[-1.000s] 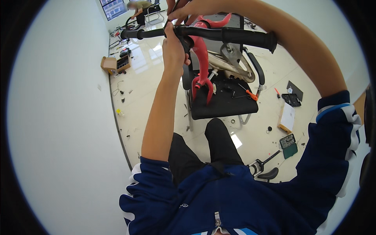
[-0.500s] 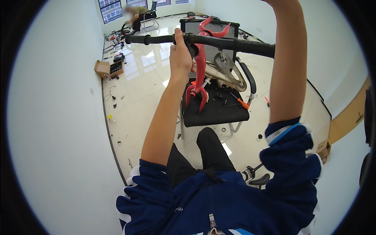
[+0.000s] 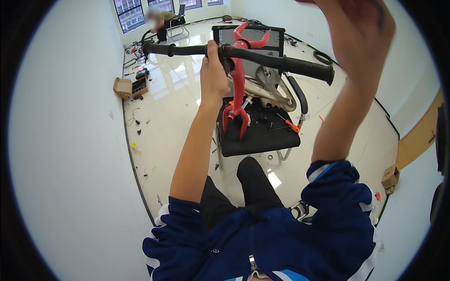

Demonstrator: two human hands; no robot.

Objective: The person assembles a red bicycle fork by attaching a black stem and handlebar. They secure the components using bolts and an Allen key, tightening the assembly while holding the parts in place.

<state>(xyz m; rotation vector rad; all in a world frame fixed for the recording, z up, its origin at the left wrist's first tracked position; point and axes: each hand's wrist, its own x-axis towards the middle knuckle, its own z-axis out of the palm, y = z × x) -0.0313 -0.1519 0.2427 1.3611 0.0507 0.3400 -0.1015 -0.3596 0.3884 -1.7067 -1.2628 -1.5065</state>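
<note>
My left hand is wrapped round the middle of a black bicycle handlebar, thumb on top, by the stem clamp. Just behind and below it, a red forked bike part stands upright, its lower prongs over the seat of a black office chair. I cannot tell whether handlebar and red part are joined. My right hand is raised at the top edge, right of the handlebar, off its grip; its fingers are cut off by the picture's edge. A sliver of something dark red shows beside it.
A beige bike frame piece with a grey crank leans on the chair. An orange-handled screwdriver and small hardware lie on the seat. Far left are an open cardboard box and scattered parts. Another person is at the back.
My right hand has come lower into view, with the wrist bent, still near the top edge. The handlebar's right end has tipped down slightly. My left hand keeps its grip.
</note>
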